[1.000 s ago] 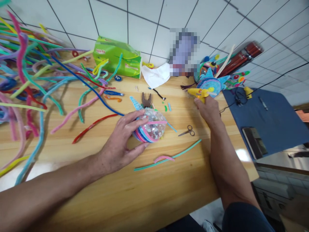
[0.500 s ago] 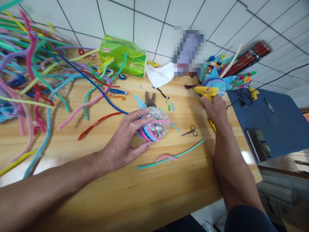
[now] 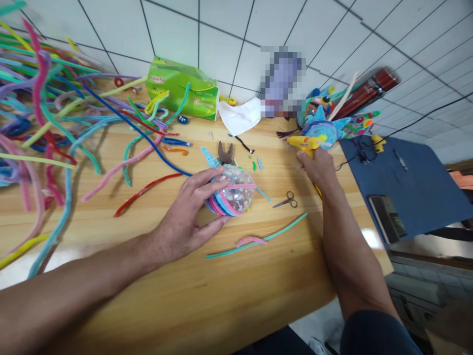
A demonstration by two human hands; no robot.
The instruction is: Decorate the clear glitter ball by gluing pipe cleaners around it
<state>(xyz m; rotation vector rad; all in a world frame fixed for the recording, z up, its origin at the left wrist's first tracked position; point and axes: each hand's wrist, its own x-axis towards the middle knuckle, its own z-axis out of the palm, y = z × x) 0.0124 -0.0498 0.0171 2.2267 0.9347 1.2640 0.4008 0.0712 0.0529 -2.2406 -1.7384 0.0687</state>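
Both hands [image 3: 190,209] [image 3: 320,170] extend, right apparently gripping glue gun [image 3: 303,143].

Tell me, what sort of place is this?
It looks like a handicraft workspace, though whether at home or in a workshop I can't tell. Colorful pipe cleaners are heaped on a wooden table, small scissors lie nearby, and the right hand holds a yellow hot-glue gun.

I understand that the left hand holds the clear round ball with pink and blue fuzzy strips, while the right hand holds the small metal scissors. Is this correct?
The right hand holds the yellow plastic glue gun, not the small metal scissors, as the head view shows; the left hand does hold the clear round ball.
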